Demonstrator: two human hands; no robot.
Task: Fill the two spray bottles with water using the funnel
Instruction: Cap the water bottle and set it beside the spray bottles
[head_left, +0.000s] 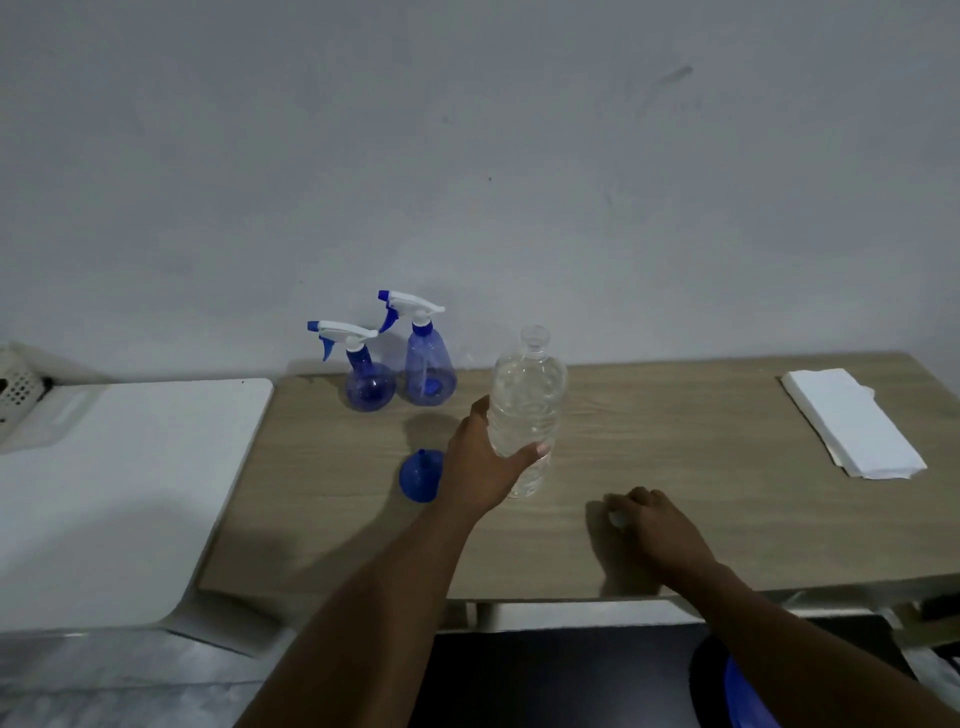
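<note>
The left hand (488, 457), just below frame centre, is wrapped around the lower body of a clear plastic water bottle (527, 410), which stands upright on the light wood-grain tabletop (675, 415). The bottle's neck is open, with no cap on it. The right hand (660, 519), lower right of centre, rests on the tabletop with its fingers curled over a small pale object, possibly the bottle cap; this cannot be confirmed.

Touching the left wrist on its left side, a blue plastic funnel (418, 475) lies mouth-down on the table, spout up, unheld. Above it, left of centre and against the wall, stand two translucent blue spray bottles: a round-bodied one (370, 387) on the left and a taller conical one (430, 371) beside it. Both carry their white-and-blue trigger heads and appear empty.

A folded white paper towel (852, 423) lies at the right edge of the frame.

Assessment: the task is at an early stage. The water source appears opened. Removing both trigger heads, seating the funnel and pouring into each bottle all remain.
</note>
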